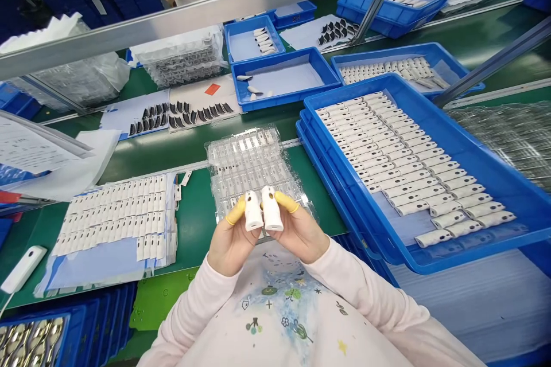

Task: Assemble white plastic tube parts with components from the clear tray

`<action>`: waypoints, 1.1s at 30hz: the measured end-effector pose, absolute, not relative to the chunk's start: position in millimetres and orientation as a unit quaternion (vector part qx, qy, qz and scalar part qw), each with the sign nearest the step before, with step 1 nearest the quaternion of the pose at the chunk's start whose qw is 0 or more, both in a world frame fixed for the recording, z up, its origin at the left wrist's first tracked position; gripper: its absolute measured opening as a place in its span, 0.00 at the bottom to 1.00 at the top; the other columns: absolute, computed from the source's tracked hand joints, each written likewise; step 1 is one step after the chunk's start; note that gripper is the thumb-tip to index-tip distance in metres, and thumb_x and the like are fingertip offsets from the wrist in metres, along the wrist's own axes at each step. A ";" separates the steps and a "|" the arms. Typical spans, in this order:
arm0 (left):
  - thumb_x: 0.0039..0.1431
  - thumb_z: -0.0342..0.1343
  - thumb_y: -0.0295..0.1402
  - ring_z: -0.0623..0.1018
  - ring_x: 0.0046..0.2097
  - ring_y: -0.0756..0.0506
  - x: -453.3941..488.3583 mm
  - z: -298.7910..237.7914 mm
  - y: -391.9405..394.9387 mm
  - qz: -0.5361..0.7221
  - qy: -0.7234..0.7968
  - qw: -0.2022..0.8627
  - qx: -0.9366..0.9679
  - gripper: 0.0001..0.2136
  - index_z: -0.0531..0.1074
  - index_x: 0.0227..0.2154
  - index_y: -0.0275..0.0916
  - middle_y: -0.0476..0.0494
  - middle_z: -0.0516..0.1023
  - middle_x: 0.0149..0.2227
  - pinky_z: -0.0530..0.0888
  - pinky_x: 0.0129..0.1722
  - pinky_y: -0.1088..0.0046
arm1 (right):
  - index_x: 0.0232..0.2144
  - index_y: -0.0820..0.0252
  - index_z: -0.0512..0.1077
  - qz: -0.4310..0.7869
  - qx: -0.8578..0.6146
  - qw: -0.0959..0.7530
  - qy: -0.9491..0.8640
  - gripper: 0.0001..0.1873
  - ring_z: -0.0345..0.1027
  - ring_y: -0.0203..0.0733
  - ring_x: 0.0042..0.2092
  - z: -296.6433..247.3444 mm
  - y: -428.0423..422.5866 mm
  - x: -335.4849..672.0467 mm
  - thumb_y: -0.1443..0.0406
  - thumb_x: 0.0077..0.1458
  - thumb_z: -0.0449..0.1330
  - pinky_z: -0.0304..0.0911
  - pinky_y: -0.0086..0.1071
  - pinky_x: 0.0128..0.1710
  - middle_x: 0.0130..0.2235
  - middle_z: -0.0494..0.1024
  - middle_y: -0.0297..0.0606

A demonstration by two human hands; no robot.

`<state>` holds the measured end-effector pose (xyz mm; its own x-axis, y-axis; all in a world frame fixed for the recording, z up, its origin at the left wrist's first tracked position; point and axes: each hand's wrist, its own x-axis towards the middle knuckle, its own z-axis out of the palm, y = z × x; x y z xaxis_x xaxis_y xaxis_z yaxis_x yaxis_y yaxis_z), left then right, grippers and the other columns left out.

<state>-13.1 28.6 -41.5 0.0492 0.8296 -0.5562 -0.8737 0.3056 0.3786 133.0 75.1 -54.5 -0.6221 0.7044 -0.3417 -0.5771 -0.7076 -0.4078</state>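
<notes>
Spanning the scene, a green workbench (193, 212) is laden with trays, the largest blue tray (451, 121) being placed at right, packed with white casings (408, 160). A clear blister tray (245, 166) is set centrally, just beyond the hands. One white casing (253, 211) is gripped in the closed left hand (230, 243), another white casing (272, 209) in the closed right hand (299, 235), with yellow finger cots (286, 202) worn.

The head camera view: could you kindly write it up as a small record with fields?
Left hand: holds a white plastic part
Right hand: holds a second white plastic part
Finger covers: a yellow finger cot on the left hand, another yellow finger cot on the right
Behind hands: clear plastic tray
Right: blue tray with rows of white parts
</notes>
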 end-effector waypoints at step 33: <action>0.64 0.59 0.37 0.73 0.57 0.37 -133.0 -287.3 44.9 0.201 0.791 0.115 0.566 0.15 0.72 0.51 0.37 0.38 0.72 0.57 0.72 0.56 0.49 | 0.53 0.61 0.71 0.287 -0.472 0.097 -0.828 0.18 0.69 0.50 0.56 -256.8 133.3 77.0 0.61 0.63 0.62 0.67 0.51 0.55 0.57 0.71 0.45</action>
